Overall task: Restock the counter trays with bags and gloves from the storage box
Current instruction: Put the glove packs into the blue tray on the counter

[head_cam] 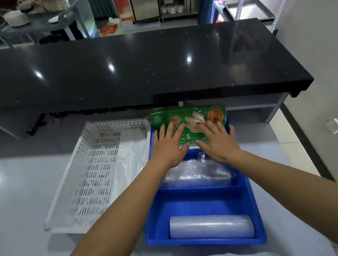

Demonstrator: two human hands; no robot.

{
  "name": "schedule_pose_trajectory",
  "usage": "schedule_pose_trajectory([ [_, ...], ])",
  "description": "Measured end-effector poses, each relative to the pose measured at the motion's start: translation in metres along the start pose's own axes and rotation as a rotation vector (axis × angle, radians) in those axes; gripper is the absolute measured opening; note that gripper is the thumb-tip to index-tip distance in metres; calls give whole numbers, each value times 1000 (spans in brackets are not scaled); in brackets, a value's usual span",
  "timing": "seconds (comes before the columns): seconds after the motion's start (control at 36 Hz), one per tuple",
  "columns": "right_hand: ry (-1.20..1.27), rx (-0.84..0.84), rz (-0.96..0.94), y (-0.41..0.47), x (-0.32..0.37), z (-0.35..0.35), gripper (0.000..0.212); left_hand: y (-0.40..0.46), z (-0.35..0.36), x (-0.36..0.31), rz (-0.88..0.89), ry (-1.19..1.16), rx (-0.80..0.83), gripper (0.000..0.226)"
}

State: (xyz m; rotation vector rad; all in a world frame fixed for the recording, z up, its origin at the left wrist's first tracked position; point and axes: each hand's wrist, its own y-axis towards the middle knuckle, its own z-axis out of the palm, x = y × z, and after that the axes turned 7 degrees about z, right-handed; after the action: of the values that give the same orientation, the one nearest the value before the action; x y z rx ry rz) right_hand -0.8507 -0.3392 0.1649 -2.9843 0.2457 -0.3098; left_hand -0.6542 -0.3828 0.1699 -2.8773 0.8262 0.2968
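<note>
A blue tray with three compartments sits on the grey counter. Green packs of gloves lie across its far compartment. My left hand and my right hand both lie flat on the packs, fingers straight and spread. Loose clear plastic bags fill the middle compartment. A roll of clear bags lies in the near compartment. Left of the blue tray stands a white perforated tray with thin clear plastic along its right side.
A raised black glossy countertop runs across the view just behind the trays and overhangs them. The grey counter extends to the left. A wall with a socket stands at the right.
</note>
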Motion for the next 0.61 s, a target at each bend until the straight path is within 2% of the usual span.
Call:
schedule_pose_trajectory([
  [0.11,-11,31,8,3,-4,0,75,11,8,4,-35,32,47,72],
  [0.42,64,56,-11,0,-7,-15,71,13,-4,3,-47,57,86,74],
  [0.61,240,65,37,-27,-8,-35,74,-24,-25,-12,-111,-143,-50,71],
])
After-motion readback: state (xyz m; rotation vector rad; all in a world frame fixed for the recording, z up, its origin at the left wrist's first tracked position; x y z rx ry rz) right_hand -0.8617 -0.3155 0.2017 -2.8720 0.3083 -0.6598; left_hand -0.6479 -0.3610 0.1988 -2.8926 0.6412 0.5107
